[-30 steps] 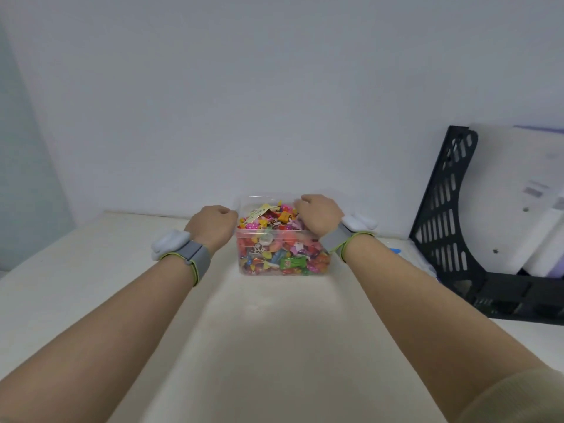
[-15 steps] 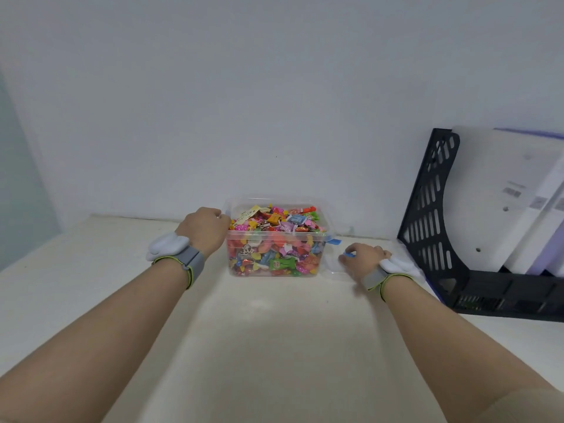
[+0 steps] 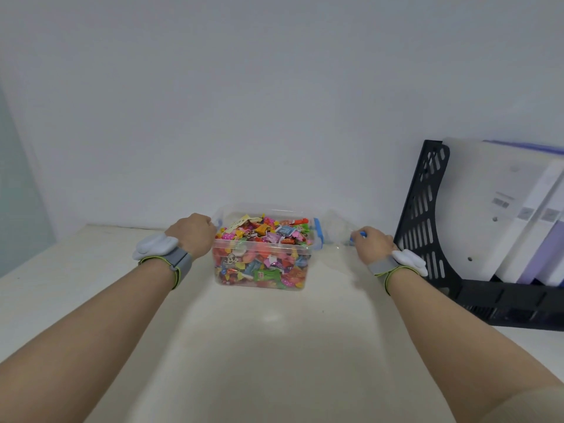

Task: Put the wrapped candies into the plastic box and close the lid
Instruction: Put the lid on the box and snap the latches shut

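Observation:
A clear plastic box (image 3: 302, 271) stands on the table near the wall, heaped to the rim with colourful wrapped candies (image 3: 265, 233). The box has no lid on it, and a blue clasp shows on its right side. My left hand (image 3: 193, 235) is closed against the box's left end, gripping the rim. To the right of the box, my right hand (image 3: 372, 244) holds the clear lid (image 3: 337, 228) by its blue clasp. The lid is tilted, its near edge raised off the table.
A black perforated file rack (image 3: 427, 227) with white and purple binders (image 3: 525, 215) stands close by my right hand. The white wall runs just behind the box. The cream table (image 3: 265, 346) stretches toward me between my forearms.
My right hand left the top of the candies, moved right to the lid lying on the table, and has lifted it by its clasp. The left hand stayed at the box.

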